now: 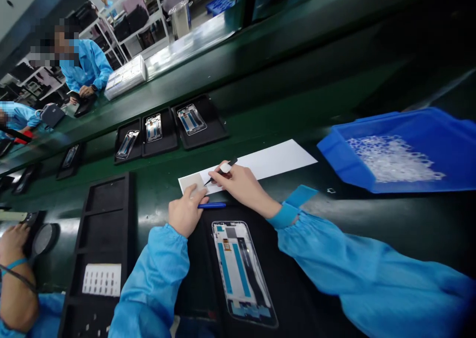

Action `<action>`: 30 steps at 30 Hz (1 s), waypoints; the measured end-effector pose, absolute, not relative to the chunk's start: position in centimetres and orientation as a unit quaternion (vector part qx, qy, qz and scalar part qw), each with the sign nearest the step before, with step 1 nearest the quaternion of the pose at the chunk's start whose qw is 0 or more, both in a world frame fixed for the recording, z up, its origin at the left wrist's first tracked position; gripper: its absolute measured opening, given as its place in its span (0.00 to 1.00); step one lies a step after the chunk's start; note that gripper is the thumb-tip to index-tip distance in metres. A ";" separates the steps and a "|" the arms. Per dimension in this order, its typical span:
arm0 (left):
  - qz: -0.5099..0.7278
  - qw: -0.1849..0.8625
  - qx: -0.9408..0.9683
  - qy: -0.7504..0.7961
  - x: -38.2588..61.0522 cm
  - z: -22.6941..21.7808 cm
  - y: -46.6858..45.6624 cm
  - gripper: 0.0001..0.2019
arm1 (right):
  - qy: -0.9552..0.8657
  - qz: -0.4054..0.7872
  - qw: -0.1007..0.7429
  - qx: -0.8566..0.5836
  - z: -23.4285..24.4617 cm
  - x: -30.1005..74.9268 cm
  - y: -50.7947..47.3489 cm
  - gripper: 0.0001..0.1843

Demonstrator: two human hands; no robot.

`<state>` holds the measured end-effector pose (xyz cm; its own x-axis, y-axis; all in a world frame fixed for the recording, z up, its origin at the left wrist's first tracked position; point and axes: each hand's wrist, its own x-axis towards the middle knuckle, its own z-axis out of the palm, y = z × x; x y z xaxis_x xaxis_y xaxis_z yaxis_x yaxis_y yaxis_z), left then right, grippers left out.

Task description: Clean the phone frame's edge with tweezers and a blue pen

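My right hand (240, 185) grips black tweezers (222, 171), whose tips touch the left end of a long white sheet (275, 160) on the green belt. My left hand (185, 213) presses its fingers on that same end of the sheet, next to a small greyish patch (191, 181). A blue pen (211, 205) lies just below both hands. In front of me a phone frame (241, 271) with blue strips rests on a black mat (297, 298).
A blue bin (439, 129) of small clear parts stands at right. A black tray (106, 229) with a white label sheet lies at left. Black trays (208, 124) with phone frames ride the belt beyond. Another person's hand (13, 241) is at far left; workers sit across.
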<state>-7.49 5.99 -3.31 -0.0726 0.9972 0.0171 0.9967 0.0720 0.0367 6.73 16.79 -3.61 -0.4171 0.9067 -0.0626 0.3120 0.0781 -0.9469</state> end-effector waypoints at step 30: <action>-0.072 0.089 0.643 0.757 -6.7 -1.6 6.5 0.18 | -0.615 0.528 0.331 -0.483 -5.1 6.5 17.0 0.09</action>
